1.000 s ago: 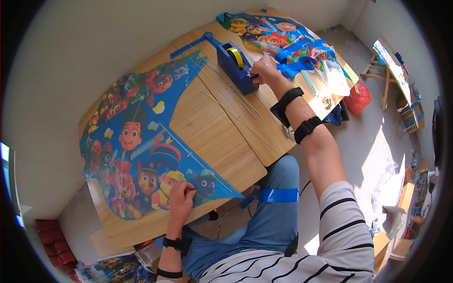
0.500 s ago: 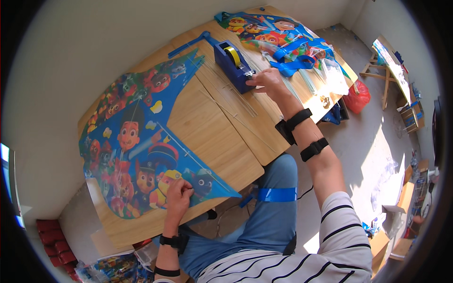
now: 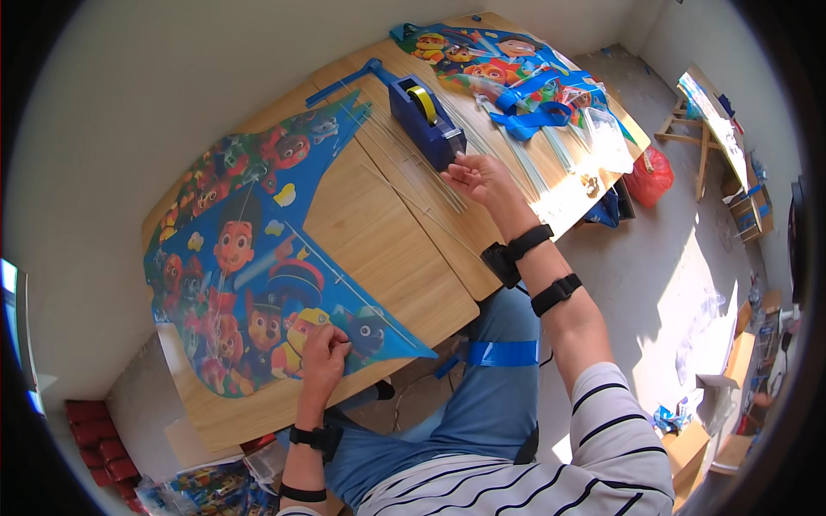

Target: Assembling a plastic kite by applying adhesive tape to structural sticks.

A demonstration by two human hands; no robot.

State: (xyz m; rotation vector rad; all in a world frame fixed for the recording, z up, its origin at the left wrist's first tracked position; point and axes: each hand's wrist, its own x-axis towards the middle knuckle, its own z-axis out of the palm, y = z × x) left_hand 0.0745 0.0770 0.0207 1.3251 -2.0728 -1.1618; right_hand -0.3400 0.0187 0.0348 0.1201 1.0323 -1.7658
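Note:
A blue kite sail [image 3: 267, 228] printed with cartoon figures lies spread over the left half of the wooden table. A thin pale rod [image 3: 338, 279] runs along its right edge. My left hand [image 3: 324, 351] rests on the sail's near edge, thumb and fingers pinched together; what they hold, if anything, is hidden. A dark blue tape dispenser [image 3: 422, 129] with a yellow-cored roll stands toward the far side. Just off its near end, my right hand [image 3: 482, 179] has its thumb and forefinger closed on a clear strip of tape [image 3: 457, 150] stretching from the dispenser.
Several thin rods [image 3: 413, 163] lie beside the dispenser. Farther right are another printed sail [image 3: 490, 52], blue ribbon [image 3: 538, 120] and a clear plastic bag [image 3: 607, 138]. A red bag [image 3: 650, 176] stands beyond the table's right edge. A blue-handled tool [image 3: 348, 79] lies at the back.
My right hand has drawn back from the dispenser's end toward me, with a strip of tape now showing between. My left hand has stayed on the sail.

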